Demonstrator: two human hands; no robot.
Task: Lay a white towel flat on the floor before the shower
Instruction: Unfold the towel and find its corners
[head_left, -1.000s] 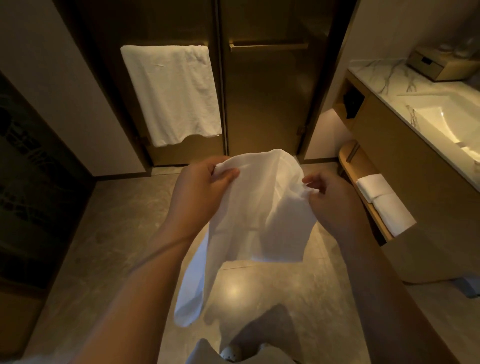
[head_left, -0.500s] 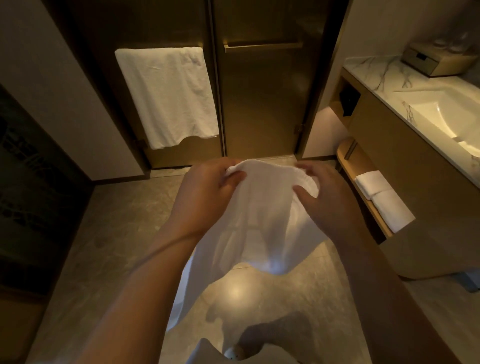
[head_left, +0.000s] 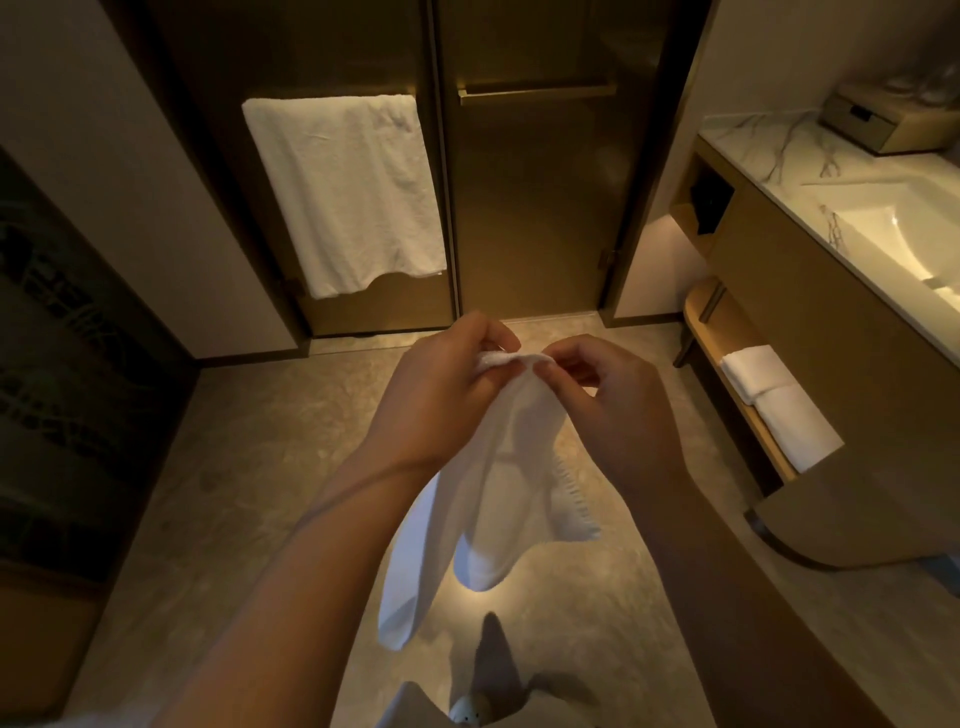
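Observation:
A white towel (head_left: 488, 499) hangs bunched in mid-air over the stone floor (head_left: 249, 467), its lower folds dangling toward my feet. My left hand (head_left: 441, 395) pinches its top edge, and my right hand (head_left: 608, 405) pinches the same edge right beside it, fingertips nearly touching. The shower's dark glass doors (head_left: 524, 218) stand straight ahead, shut, with bare floor between them and the towel.
Another white towel (head_left: 348, 192) hangs on the left door's bar. A vanity with a marble top and sink (head_left: 883, 228) runs along the right; folded white towels (head_left: 779, 405) lie on its low shelf. A dark patterned panel (head_left: 62, 364) stands at the left.
My hands have come together at the towel's top edge. The towel, spread wide between them a second ago, now hangs narrow and bunched.

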